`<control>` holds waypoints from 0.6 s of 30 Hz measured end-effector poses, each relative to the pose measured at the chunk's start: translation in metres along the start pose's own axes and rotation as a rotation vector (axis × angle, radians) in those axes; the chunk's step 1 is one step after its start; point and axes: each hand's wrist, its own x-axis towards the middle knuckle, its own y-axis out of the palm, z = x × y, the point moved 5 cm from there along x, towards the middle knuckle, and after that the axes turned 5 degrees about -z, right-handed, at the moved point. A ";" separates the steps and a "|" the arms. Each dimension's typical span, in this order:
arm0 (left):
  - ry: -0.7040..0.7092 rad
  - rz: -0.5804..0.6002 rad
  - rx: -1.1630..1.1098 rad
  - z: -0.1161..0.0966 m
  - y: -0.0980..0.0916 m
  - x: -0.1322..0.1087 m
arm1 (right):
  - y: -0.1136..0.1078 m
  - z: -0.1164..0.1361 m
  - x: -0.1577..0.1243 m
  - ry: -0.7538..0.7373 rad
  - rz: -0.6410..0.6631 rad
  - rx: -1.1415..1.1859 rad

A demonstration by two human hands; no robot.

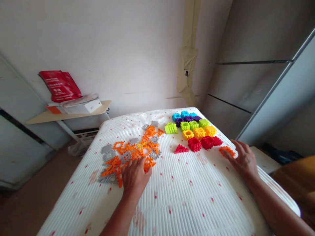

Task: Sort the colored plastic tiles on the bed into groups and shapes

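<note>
My left hand (135,175) lies on a loose heap of orange and grey flat plastic building pieces (130,152) on a white quilted mattress (182,196); its fingers curl down onto the orange pieces. My right hand (242,159) rests near the mattress's right edge, fingers bent over an orange assembled piece (225,150). Between the hands stand rows of assembled cubes: red cubes (205,142), yellow cubes (199,132), green cubes (187,125), purple and blue cubes (185,116). A red triangular piece (181,149) lies apart.
A low shelf (69,114) at the left wall bears a white box (83,106) and a red bag (60,85). Grey cabinet panels (258,82) rise at the right. Brown floor (31,196) shows left of the mattress.
</note>
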 end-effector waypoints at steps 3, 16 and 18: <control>-0.036 -0.118 -0.330 0.006 -0.001 0.001 | -0.002 0.002 0.000 -0.030 -0.029 0.010; -0.495 0.349 -1.960 -0.028 0.028 -0.016 | -0.014 0.119 -0.023 -0.430 0.003 0.416; -0.467 0.427 -1.970 -0.036 0.030 -0.020 | -0.019 0.152 -0.031 -0.460 0.026 0.547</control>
